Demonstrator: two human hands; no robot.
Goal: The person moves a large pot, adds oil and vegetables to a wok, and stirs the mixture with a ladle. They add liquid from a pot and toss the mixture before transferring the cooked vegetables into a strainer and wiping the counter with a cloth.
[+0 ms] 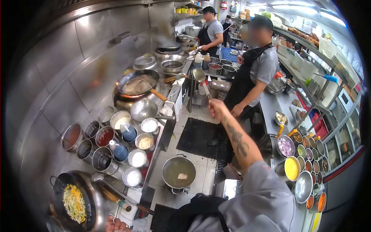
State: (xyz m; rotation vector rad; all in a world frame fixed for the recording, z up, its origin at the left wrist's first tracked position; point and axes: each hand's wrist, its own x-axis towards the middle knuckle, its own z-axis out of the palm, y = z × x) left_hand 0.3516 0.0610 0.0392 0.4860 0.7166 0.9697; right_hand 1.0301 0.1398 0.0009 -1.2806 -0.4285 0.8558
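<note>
My right hand (219,109) is closed round the handle of a metal ladle (199,75), held out over the aisle with the bowl end away from me. My left hand (117,224) is at the bottom edge, partly cut off, its fingers curled at a thin metal handle (117,210). Up and left of that hand, a black wok (58,197) holds shredded vegetables (74,204). Between them lie a bamboo brush (124,205) and a long dark handle. Beneath my outstretched arm, a large pot (166,174) of cloudy liquid stands low in the aisle.
Sauce pots (105,136) and blue bottles (120,152) crowd the left counter. Farther off, another wok (135,86) sits over flame beside a strainer (143,110). A co-worker (266,58) stands close ahead, another (213,31) farther back. Ingredient containers (286,146) line the right counter.
</note>
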